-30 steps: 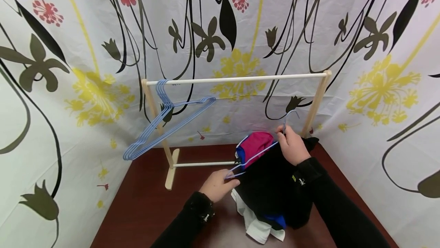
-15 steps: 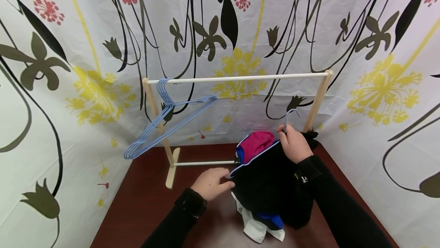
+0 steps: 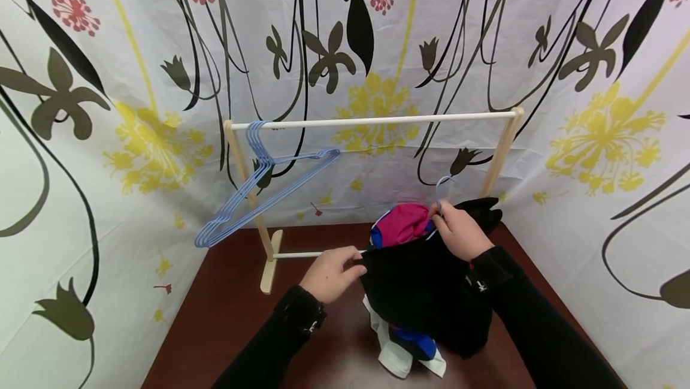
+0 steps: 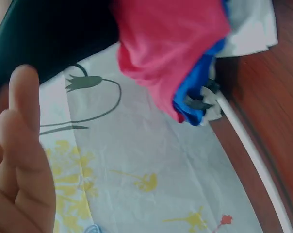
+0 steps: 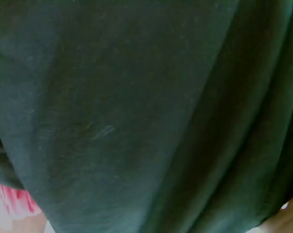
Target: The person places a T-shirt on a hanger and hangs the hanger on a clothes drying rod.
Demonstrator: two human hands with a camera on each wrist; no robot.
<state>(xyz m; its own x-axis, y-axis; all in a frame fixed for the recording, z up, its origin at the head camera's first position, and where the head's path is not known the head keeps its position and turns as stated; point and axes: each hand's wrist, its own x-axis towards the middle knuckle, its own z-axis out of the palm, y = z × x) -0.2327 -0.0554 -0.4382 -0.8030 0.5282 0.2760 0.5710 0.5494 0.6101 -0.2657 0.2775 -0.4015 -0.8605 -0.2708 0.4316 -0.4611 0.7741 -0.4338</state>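
Note:
A black garment [image 3: 426, 293] lies on top of a clothes pile on the dark wooden table [image 3: 232, 329]. My left hand [image 3: 330, 273] pinches the garment's left edge. My right hand [image 3: 458, 230] grips the neck of a blue wire hanger [image 3: 441, 188] whose hook sticks up above the garment; the hanger's arms are hidden inside the cloth. A pink garment [image 3: 404, 222] and blue cloth [image 3: 415, 344] show in the pile. The right wrist view is filled by the black garment [image 5: 137, 107]. In the left wrist view my fingers [image 4: 20, 160] sit beside the black garment [image 4: 49, 34] and pink garment [image 4: 170, 53].
A small wooden rack [image 3: 372, 120] stands at the back of the table, with several blue wire hangers [image 3: 259, 191] hung at its left end. A white garment [image 3: 396, 362] pokes out under the pile. Floral curtain [image 3: 108, 107] surrounds the table closely.
The hanger's blue arm, visible across the pile earlier, is now covered by the black garment. My left hand has risen with the cloth's edge; my right hand shifted slightly left.

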